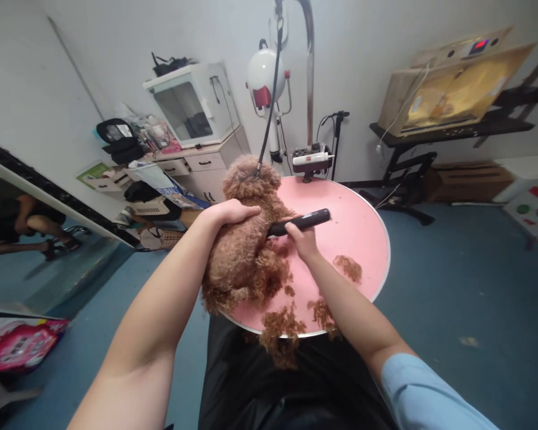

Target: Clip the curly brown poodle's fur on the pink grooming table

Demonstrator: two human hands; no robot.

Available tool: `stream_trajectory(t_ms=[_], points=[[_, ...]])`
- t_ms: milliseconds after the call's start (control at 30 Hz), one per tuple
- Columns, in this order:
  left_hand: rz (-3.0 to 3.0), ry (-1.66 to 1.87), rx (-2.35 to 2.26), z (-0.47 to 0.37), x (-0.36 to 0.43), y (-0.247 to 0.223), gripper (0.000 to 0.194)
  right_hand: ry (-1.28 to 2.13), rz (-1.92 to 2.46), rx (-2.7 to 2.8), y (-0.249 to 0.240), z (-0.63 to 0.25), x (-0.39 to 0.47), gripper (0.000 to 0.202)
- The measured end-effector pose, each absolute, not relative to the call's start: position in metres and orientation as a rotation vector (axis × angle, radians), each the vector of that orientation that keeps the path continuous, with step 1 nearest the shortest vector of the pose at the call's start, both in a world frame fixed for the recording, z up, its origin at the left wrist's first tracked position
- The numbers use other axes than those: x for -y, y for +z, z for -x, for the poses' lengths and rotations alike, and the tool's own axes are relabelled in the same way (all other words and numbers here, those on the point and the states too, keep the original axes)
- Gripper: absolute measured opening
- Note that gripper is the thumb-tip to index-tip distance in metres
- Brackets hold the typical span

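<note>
A curly brown dog (pixel 237 245) sits with its back to me on a round pink table (pixel 349 221). My left hand (pixel 235 212) grips the dog around its upper back, thumb stretched across the fur; the other fingers are hidden on its far left side. In my right hand (pixel 303 239) are black clippers (pixel 307 221), held level with their head against the dog's right side. The blade itself is hidden by fur. A dark lead (pixel 271 101) runs from the dog's neck up to a metal arm (pixel 310 77).
Cut fur (pixel 282 331) lies at the table's near edge, with another tuft (pixel 348 267) to the right. A white bottle (pixel 311 158) rests in a holder at the back. Behind stand a white cabinet (pixel 231 107), a dryer (pixel 264 74) and a lit box (pixel 452 95) on a stand.
</note>
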State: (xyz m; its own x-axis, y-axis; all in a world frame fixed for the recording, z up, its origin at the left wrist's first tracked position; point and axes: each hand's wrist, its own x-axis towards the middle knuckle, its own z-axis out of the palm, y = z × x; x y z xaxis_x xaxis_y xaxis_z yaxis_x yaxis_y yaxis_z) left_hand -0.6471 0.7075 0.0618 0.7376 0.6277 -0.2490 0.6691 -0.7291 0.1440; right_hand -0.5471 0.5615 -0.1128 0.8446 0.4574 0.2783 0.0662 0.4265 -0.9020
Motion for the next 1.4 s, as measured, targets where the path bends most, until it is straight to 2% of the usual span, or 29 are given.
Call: stream_trajectory(t_ms=[167, 267, 400, 567, 700, 967, 1167, 1400], points=[[-2.707, -0.169, -0.948, 0.648, -0.709, 0.06, 0.069, 0.3, 1.121, 0.572, -0.109, 0.556, -0.564, 0.018], [-2.724, -0.224, -0.999, 0.648, -0.704, 0.062, 0.074, 0.228, 1.0, 0.455, -0.104, 0.558, -0.559, 0.018], [-2.767, -0.305, -1.035, 0.648, -0.697, 0.066, 0.079, 0.263, 1.102, 0.633, -0.095, 0.558, -0.553, 0.019], [-2.791, -0.323, -0.893, 0.651, -0.697, 0.065, 0.075, 0.014, 1.005, 0.51, -0.044, 0.538, -0.558, 0.015], [-2.799, -0.319, -0.816, 0.651, -0.702, 0.062, 0.071, 0.04, 1.15, 0.757, -0.009, 0.525, -0.571, 0.015], [-2.811, -0.25, -0.717, 0.653, -0.707, 0.061, 0.066, 0.252, 1.295, 0.899, -0.039, 0.517, -0.563, 0.012], [-2.798, -0.179, -0.622, 0.653, -0.706, 0.063, 0.066, 0.057, 1.138, 0.687, -0.034, 0.52, -0.568, 0.015], [-2.778, -0.269, -0.721, 0.655, -0.706, 0.065, 0.067, 0.193, 1.232, 0.786, -0.068, 0.537, -0.555, 0.01]])
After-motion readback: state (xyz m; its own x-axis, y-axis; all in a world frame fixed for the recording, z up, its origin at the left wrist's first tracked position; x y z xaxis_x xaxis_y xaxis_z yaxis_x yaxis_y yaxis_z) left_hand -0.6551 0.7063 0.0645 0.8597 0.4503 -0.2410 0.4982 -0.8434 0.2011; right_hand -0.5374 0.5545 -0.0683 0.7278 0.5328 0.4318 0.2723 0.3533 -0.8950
